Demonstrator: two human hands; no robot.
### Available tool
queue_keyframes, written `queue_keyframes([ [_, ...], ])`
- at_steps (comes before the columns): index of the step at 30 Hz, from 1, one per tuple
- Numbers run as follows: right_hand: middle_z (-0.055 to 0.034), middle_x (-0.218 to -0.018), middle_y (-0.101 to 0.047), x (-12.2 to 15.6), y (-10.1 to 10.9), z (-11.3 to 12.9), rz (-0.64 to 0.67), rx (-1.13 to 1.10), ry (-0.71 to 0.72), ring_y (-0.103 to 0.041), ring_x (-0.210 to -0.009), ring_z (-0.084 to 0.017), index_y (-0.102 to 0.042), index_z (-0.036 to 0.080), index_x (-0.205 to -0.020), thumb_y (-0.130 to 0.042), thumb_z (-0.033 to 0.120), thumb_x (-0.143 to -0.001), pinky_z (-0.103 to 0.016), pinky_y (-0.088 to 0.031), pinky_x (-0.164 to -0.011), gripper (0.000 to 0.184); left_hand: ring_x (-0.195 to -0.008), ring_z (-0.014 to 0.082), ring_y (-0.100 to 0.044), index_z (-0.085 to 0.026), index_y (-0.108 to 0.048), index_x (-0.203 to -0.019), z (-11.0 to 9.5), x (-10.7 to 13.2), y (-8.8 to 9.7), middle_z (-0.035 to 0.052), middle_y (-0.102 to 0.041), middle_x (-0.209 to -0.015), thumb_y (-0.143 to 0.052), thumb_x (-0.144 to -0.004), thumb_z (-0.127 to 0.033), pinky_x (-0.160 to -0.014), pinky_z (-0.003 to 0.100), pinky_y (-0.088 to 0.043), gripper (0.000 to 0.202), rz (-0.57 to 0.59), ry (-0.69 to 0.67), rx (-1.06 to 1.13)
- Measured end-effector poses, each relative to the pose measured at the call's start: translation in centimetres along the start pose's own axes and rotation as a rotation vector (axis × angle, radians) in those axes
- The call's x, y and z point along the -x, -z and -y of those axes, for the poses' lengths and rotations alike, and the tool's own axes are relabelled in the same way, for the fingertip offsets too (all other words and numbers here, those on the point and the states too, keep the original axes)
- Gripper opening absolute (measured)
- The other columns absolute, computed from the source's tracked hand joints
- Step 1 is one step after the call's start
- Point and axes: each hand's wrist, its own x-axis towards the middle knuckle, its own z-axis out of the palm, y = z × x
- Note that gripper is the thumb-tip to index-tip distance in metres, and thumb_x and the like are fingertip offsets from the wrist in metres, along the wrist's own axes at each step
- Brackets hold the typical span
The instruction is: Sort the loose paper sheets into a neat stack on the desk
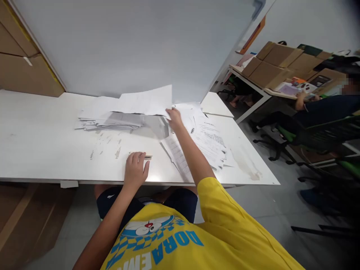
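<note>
White paper sheet, large and single, hangs lifted above the middle of one long white table, pinched at its edge by the right hand. It seems mid-transfer between two piles: a flat grey-white stack to the left and a fanned printed stack to the right. Laying it square calls for a loosened pinch. The left hand rests with fingers bent on one small pale strip; grip unclear.

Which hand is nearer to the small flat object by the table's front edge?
Left. The left hand rests its fingertips on the small flat object; the right hand is farther back, pinching a lifted sheet.
</note>
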Motion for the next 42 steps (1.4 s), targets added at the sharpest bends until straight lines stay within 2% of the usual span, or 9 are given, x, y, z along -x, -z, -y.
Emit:
queue_keyframes([
  [4,-0.0032,-0.091,-0.066,-0.3,-7.8,-3.1,0.055,0.165,-0.058,-0.062,-0.094,-0.021,-0.056,0.019,-0.092,-0.058,0.027,-0.073,-0.036,-0.052,-0.085,0.021,-0.109,0.0299,-0.055,-0.009,-0.063,-0.117,0.2,0.0,-0.2,0.0186,-0.064,-0.111,-0.049,-0.094,-0.026,-0.1,0.047,-0.046,0.032,-0.063,-0.008,-0.017],
  [8,-0.0141,-0.13,-0.054,0.0,-9.8,-4.0,-0.053,0.263,-0.013,-0.046,-0.129,-0.032,-0.057,0.018,-0.112,-0.063,0.027,-0.072,-0.047,-0.039,-0.108,0.042,-0.108,0.0293,-0.056,-0.011,-0.064,-0.117,0.5,-0.1,-0.4,0.0175,-0.065,-0.109,-0.049,-0.094,-0.024,-0.099,0.048,-0.047,0.031,-0.076,-0.005,0.004],
  [12,-0.0144,-0.148,-0.038,2.3,-4.3,-4.1,-0.08,0.46,0.198,-0.033,-0.141,-0.031,-0.051,0.021,-0.128,-0.061,0.032,-0.08,-0.049,-0.03,-0.116,0.051,-0.111,0.0296,-0.057,-0.012,-0.064,-0.118,1.0,-0.2,-0.2,0.0179,-0.066,-0.111,-0.049,-0.093,-0.024,-0.101,0.049,-0.047,0.032,-0.081,-0.007,0.045],
  [16,-0.0136,-0.139,-0.049,8.5,7.8,-4.8,-0.099,0.766,0.381,-0.041,-0.134,-0.031,-0.054,0.021,-0.128,-0.056,0.038,-0.086,-0.051,-0.033,-0.114,0.046,-0.117,0.0311,-0.056,-0.013,-0.065,-0.119,0.3,-0.1,-0.4,0.0164,-0.067,-0.111,-0.056,-0.089,-0.02,-0.105,0.05,-0.044,0.032,-0.158,-0.119,-0.008],
  [21,-0.0203,-0.144,-0.049,15.3,20.9,-7.2,-0.451,1.025,0.129,-0.038,-0.137,-0.038,-0.051,0.015,-0.135,-0.054,0.048,-0.086,-0.059,-0.031,-0.112,0.059,-0.13,0.0318,-0.051,-0.014,-0.058,-0.131,-3.7,-2.4,-3.4,0.0164,-0.062,-0.129,-0.052,-0.091,-0.022,-0.109,0.046,-0.043,0.041,0.109,-0.276,0.161],
  [24,-0.0212,-0.151,-0.044,15.5,24.7,-7.7,-0.515,0.957,-0.013,-0.036,-0.141,-0.037,-0.046,0.012,-0.139,-0.057,0.049,-0.083,-0.057,-0.029,-0.115,0.068,-0.144,0.0414,-0.033,-0.008,-0.044,-0.145,-5.8,-6.8,-6.3,0.0234,-0.042,-0.152,-0.051,-0.091,-0.033,-0.115,0.057,-0.033,0.06,0.248,-0.079,0.169],
  [28,-0.0192,-0.138,-0.055,14.5,26.1,-7.8,-0.594,0.731,-0.076,-0.049,-0.129,-0.033,-0.048,0.014,-0.139,-0.06,0.048,-0.079,-0.052,-0.038,-0.111,0.07,-0.136,0.048,-0.039,-0.003,-0.038,-0.147,-6.2,-13.6,-9.1,0.0305,-0.048,-0.142,-0.065,-0.079,-0.042,-0.111,0.066,-0.03,0.083,0.339,0.306,0.195],
  [31,-0.0118,-0.122,-0.062,15.3,25.4,-7.9,-0.676,0.537,-0.056,-0.061,-0.107,-0.025,-0.047,0.019,-0.139,-0.057,0.04,-0.077,-0.042,-0.052,-0.094,0.066,-0.126,0.0445,-0.049,-0.009,-0.061,-0.122,-5.5,-15.6,-9.5,0.0242,-0.062,-0.121,-0.069,-0.071,-0.035,-0.11,0.063,-0.032,0.058,0.351,0.514,0.42],
  [42,-0.002,-0.094,-0.074,22.3,22.8,-6.9,-0.264,-0.082,-0.282,-0.069,-0.089,-0.023,-0.058,0.024,-0.124,-0.073,0.038,-0.069,-0.038,-0.057,-0.08,0.059,-0.089,0.0204,-0.064,-0.017,-0.064,-0.1,-7.4,-9.0,-7.7,0.0047,-0.068,-0.094,-0.064,-0.078,-0.042,-0.086,0.036,-0.052,0.033,0.243,0.823,0.934],
])
